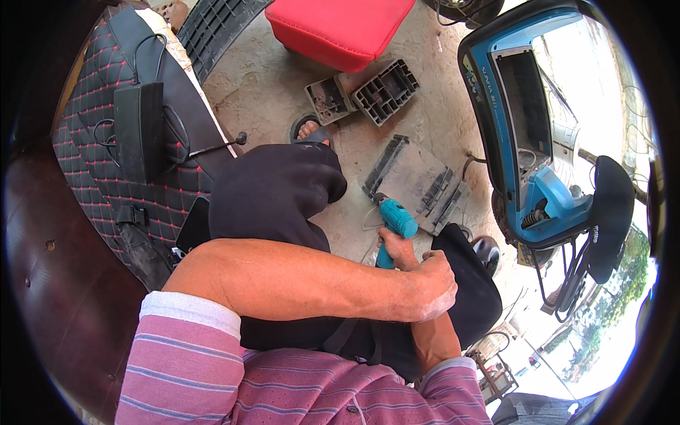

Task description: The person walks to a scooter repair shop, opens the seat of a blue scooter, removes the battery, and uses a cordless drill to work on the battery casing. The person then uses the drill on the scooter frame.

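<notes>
My right hand (397, 244) grips the handle of a teal cordless drill (397, 216), which points forward at the near left part of a dusty grey plastic panel (425, 180) on the concrete floor. My left forearm crosses over to the right, and my left hand (431, 287) is closed beside and just behind my right hand; what it holds, if anything, is hidden. My knee in dark trousers is left of the panel, above a sandaled foot (308, 129).
Two grey compartmented plastic pieces (386, 91) lie ahead, near a red padded seat (333, 28). A blue scooter (538, 212) stands at the right. On my left are a quilted black mat (88, 142) with a black charger (138, 131) and cables, and a brown padded seat (53, 283).
</notes>
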Available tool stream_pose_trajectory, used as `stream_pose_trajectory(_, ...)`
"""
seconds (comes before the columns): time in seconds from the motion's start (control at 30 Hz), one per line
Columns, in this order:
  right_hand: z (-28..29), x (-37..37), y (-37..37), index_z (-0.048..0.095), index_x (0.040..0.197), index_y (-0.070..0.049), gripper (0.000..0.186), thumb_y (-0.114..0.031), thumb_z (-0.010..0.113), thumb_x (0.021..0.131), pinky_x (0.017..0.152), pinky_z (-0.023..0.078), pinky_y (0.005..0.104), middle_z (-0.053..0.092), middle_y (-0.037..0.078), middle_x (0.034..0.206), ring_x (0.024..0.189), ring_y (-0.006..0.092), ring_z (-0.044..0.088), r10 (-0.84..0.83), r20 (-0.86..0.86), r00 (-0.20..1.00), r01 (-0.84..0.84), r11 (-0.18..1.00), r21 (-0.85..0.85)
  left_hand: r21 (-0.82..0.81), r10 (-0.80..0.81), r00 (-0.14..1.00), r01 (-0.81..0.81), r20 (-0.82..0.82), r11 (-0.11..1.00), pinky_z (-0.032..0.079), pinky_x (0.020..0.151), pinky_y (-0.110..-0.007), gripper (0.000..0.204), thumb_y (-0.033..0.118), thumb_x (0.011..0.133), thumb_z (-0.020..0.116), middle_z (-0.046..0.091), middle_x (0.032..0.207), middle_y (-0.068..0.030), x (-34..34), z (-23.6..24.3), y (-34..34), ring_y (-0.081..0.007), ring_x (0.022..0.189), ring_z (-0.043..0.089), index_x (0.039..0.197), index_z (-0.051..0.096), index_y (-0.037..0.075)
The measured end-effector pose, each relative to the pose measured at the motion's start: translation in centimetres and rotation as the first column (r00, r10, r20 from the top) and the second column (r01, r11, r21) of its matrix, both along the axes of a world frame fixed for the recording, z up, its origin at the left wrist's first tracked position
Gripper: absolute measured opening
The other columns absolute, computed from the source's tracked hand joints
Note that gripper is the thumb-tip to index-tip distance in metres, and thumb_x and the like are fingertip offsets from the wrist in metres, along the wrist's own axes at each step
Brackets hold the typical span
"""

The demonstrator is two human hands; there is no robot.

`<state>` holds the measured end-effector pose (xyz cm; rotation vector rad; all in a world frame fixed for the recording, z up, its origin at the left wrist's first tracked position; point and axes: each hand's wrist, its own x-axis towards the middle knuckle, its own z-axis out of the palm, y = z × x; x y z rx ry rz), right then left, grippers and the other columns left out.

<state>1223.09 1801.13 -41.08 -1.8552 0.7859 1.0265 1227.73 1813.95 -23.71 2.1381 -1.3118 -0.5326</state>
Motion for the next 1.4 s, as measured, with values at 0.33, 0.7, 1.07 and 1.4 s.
stream_pose_trajectory(0.33,0.5,0.7,0.2,0.06,0.077,-0.002,0.01,-0.01,0.063,0.081,0.063,0.048,0.0341,0.062,0.006,0.071,0.062,0.0179,0.06,0.051,0.009,0.999,-0.051,0.998,-0.032,0.053,-0.052,0.997,0.055,-0.061,0.997,0.045,0.06,-0.039,0.013,0.02,0.067,0.073,0.07,0.076,-0.004,0.4,-0.3,-1.3,-0.0241,0.076,0.067,0.077,0.075,0.013)
stream_pose_trajectory(0.7,0.2,-0.8,0.3,0.062,0.086,-0.001,0.011,-0.008,0.061,0.077,0.059,0.047,0.033,0.062,0.006,0.071,0.059,0.0174,0.059,-0.008,0.058,0.998,0.012,0.998,-0.059,0.037,0.0,0.998,0.003,-0.07,0.999,0.045,0.061,-0.04,0.013,0.02,0.067,0.072,0.07,0.076,-0.0047,0.0,-0.6,0.1,-0.0244,0.077,0.067,0.077,0.075,0.012)
stream_pose_trajectory(1.07,0.1,-0.7,1.5,0.059,0.087,-0.002,0.008,-0.005,0.061,0.079,0.055,0.047,0.0326,0.06,0.007,0.071,0.06,0.0156,0.059,0.12,0.066,0.991,-0.107,0.979,-0.175,0.034,0.014,0.995,-0.01,-0.103,0.999,0.046,0.062,-0.04,0.013,0.019,0.068,0.072,0.07,0.077,-0.0054,-0.1,-0.2,-0.4,-0.0247,0.078,0.067,0.078,0.074,0.011)
stream_pose_trajectory(1.4,0.5,-0.1,1.7,0.058,0.095,-0.002,0.015,-0.004,0.06,0.08,0.057,0.048,0.0334,0.059,0.006,0.07,0.06,0.0162,0.057,-0.008,-0.02,1.0,0.006,0.995,-0.099,0.02,0.008,0.994,-0.006,-0.108,1.0,0.046,0.063,-0.04,0.013,0.019,0.068,0.072,0.07,0.078,-0.0061,0.1,0.0,-0.7,-0.0249,0.079,0.067,0.078,0.074,0.011)
